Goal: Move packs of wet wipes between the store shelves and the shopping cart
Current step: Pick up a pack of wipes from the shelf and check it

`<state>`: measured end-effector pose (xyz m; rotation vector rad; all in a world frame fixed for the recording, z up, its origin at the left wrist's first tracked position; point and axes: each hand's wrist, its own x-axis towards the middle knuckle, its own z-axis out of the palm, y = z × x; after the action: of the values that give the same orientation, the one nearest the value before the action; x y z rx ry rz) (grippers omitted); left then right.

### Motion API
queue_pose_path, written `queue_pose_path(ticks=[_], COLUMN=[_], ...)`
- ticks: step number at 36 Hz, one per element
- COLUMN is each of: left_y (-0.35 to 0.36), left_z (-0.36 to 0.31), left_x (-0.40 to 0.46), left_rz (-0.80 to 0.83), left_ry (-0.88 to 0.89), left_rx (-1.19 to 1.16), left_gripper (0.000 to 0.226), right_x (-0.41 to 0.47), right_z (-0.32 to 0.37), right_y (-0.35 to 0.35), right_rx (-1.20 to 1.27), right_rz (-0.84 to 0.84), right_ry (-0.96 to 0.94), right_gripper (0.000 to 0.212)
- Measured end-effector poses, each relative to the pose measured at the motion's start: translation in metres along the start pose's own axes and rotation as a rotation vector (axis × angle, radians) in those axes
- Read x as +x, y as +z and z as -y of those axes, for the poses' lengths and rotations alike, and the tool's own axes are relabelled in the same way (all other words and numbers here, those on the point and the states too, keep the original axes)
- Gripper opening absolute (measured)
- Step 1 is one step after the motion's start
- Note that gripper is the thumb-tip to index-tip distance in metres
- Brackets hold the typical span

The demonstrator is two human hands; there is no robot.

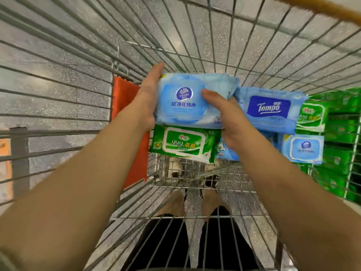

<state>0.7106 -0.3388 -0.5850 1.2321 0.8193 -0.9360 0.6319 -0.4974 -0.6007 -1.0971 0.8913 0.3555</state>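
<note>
head view: both hands, left [145, 98] and right [228, 122], clasp the blue pack [187, 102] by its ends. it looks soft, slippery, light.

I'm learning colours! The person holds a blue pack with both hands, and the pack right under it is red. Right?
Nearly. Both hands, left hand and right hand, do hold the blue pack, but the head view shows the pack right under it is green, not red.

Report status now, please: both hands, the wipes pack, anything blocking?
Left hand and right hand both grip the blue Vinda pack over the cart. Green 999 pack directly beneath, Tempo pack beside. Nothing blocking.
</note>
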Motion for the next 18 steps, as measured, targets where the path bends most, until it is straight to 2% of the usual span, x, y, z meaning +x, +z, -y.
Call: queue_pose_path(ticks=[2, 3, 9, 13, 16, 18], left_y=[-0.001, -0.001, 0.015, 0.040, 0.066, 0.081], left_z=[-0.001, -0.001, 0.001, -0.002, -0.010, -0.016], left_x=[-0.014, -0.022, -0.083, -0.129, -0.164, -0.185], left_rz=[0.035, 0.048, 0.067, 0.101, 0.147, 0.154], left_ry=[0.026, 0.043, 0.124, 0.176, 0.223, 0.270], left_rx=[0.001, -0.001, -0.070, -0.115, -0.091, -0.064], left_gripper=[0.065, 0.066, 0.059, 0.054, 0.049, 0.051], right_x=[-0.012, -0.019, -0.066, -0.105, -0.139, -0.160], right_z=[0.012, 0.019, 0.069, 0.100, 0.122, 0.135], right_y=[-0.001, -0.001, -0.006, -0.022, -0.036, -0.045], right_rx=[0.006, 0.017, -0.056, -0.092, -0.108, -0.098], right_rz=[0.019, 0.025, 0.084, 0.128, 0.148, 0.158], right_ry=[-0.001, 0.000, 0.018, -0.013, -0.025, -0.034], right_gripper=[0.044, 0.042, 0.051, 0.025, 0.038, 0.039])
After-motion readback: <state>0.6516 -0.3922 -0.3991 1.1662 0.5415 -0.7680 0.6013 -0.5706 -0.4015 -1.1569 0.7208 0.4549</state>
